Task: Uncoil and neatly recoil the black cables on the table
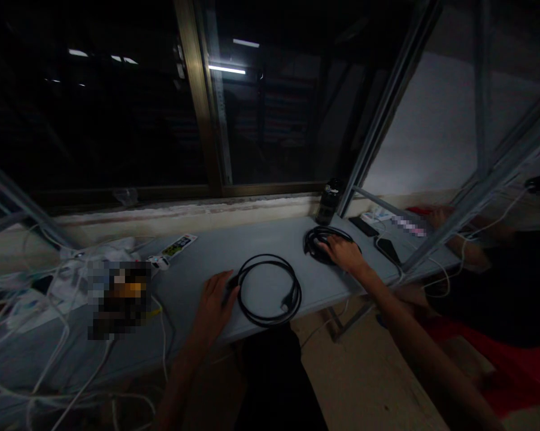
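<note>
A thin black cable [270, 258] lies in a round coil on the grey table [261, 233], with a connector [289, 301] inside its right edge. At the coil's left edge, my left hand [217, 296] has its thumb and fingers around a dark end of the cable. Farther right, my right hand [342, 250] rests on a thicker, tighter bundle of black cable [315, 244]. Its fingers are partly curled over the bundle, and whether they grip it is too dark to make out.
Behind the right bundle stands a dark bottle [327, 203]. White cables [66, 323] and plastic bags [90, 263] cover the left side. A phone [388, 250] lies right of the bundle. Metal posts [369, 143] rise beside another person [498, 281] at the right.
</note>
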Demonstrator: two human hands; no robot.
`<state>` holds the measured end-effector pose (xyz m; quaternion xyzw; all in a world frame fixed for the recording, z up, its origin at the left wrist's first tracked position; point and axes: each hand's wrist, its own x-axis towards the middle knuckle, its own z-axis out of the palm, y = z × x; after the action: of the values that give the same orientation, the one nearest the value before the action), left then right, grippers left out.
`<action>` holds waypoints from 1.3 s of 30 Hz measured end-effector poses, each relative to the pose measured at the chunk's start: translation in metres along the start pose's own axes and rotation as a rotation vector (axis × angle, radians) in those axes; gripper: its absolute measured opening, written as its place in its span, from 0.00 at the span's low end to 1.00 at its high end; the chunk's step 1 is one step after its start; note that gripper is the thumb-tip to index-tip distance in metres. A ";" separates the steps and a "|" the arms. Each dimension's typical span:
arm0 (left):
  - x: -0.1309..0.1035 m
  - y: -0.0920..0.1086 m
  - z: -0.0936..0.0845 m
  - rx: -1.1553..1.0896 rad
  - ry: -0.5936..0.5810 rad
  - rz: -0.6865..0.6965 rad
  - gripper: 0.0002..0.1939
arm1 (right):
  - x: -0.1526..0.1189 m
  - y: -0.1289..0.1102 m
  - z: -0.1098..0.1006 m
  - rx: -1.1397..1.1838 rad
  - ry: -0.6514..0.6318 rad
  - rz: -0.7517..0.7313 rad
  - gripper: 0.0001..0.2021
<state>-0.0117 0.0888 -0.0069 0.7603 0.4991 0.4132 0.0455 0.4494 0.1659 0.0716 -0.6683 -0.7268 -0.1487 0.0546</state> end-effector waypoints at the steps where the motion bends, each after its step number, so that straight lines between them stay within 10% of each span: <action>1: -0.001 -0.001 0.001 0.008 -0.011 0.004 0.23 | -0.003 -0.006 0.015 -0.008 -0.017 -0.026 0.23; 5: -0.003 0.002 0.005 0.009 -0.038 -0.003 0.20 | -0.013 -0.008 0.043 -0.002 0.041 -0.070 0.26; 10: -0.002 0.001 0.006 -0.041 -0.025 -0.029 0.17 | -0.020 -0.015 0.027 0.083 0.202 -0.128 0.30; 20: 0.000 0.013 -0.004 -0.114 -0.074 -0.148 0.14 | -0.079 -0.131 0.032 0.821 0.107 -0.017 0.23; 31: 0.061 0.018 -0.014 0.016 -0.282 -0.042 0.16 | -0.078 -0.126 0.037 0.909 0.111 -0.014 0.20; 35: 0.121 0.063 -0.042 0.149 -0.415 0.079 0.27 | -0.058 -0.125 0.001 0.924 0.282 -0.039 0.31; 39: 0.176 0.143 -0.077 0.323 -0.435 0.404 0.24 | -0.012 -0.124 -0.085 0.964 0.289 -0.195 0.29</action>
<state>0.0677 0.1319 0.2151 0.9116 0.3759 0.1575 -0.0527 0.3175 0.1218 0.1313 -0.4687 -0.7569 0.1079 0.4425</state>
